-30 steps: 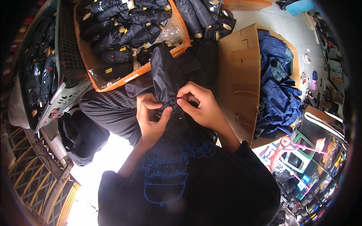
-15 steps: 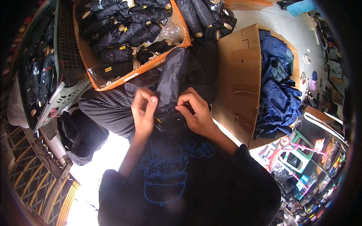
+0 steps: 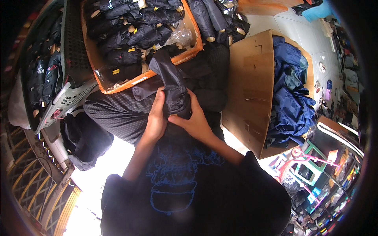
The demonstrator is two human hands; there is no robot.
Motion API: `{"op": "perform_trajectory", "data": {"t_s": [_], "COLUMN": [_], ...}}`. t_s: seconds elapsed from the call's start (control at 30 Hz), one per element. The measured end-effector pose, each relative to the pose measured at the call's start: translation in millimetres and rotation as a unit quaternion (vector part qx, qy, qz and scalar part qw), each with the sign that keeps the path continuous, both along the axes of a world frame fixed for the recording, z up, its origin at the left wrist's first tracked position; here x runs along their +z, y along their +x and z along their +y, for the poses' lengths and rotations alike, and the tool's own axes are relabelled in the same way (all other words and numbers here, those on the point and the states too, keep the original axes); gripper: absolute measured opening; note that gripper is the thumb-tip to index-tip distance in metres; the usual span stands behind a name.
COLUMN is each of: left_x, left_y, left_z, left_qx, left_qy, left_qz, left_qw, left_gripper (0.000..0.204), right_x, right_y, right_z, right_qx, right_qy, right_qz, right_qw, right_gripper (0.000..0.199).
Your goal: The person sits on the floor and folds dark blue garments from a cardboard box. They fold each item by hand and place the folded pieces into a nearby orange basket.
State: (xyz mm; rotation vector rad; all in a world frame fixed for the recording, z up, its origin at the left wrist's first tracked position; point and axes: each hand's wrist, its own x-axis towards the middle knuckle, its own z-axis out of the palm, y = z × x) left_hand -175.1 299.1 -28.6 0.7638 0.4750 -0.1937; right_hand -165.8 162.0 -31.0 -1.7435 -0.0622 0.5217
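A long, narrow, glossy black fabric bundle [image 3: 173,80] was found between the hands, above the lap in dark striped trousers [image 3: 114,114]. Its surface showed lengthwise creases; the far end leaned left, and the near end was bunched. The left hand [image 3: 156,119] gripped its left side; the right hand [image 3: 193,121] gripped its right, thumb across the near end. Contents could not be determined.

Long, slim black cloth bundle [image 3: 171,80]
It slants near the view's upper middle, far end leaning left, nearer end bunched and creased, its smooth fabric faintly shiny.
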Motion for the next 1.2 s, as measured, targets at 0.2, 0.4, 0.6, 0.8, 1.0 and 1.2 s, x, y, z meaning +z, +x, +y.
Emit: {"op": "perform_trajectory", "data": {"t_s": [0.2,0.4,0.6,0.8,1.0,1.2], "left_x": [0.1,3.5,2.9,0.5,5.2,-9.3], "left_y": [-6.8,-2.7,-8.7,-10.3,1.6,4.4], "left_z": [6.5,20.2,24.0,22.3,36.6,55.9], "left_qx": [0.0,-0.006,-0.022,-0.027,0.075,0.134], "left_qy": [0.063,0.093,0.166,0.458,0.566,0.579], "left_qz": [-0.103,-0.135,-0.113,-0.171,-0.217,-0.126], "left_qw": [0.993,0.987,0.979,0.872,0.792,0.794], "left_gripper": [0.03,0.027,0.045,0.029,0.013,0.011], "right_x": [-3.9,-21.1,-31.1,7.3,3.9,7.6], "right_y": [13.7,17.1,9.0,17.2,27.9,45.9], "right_z": [1.1,0.1,-5.7,3.3,-2.5,-23.5], "right_qx": [-0.025,-0.009,0.023,0.025,0.064,0.227], "right_qy": [0.199,0.339,0.299,0.117,0.152,0.201], "right_qz": [0.128,0.268,0.265,0.106,0.26,0.246], "right_qw": [0.971,0.902,0.916,0.987,0.951,0.92], "right_gripper": [0.075,0.067,0.068,0.057,0.048,0.065]}}
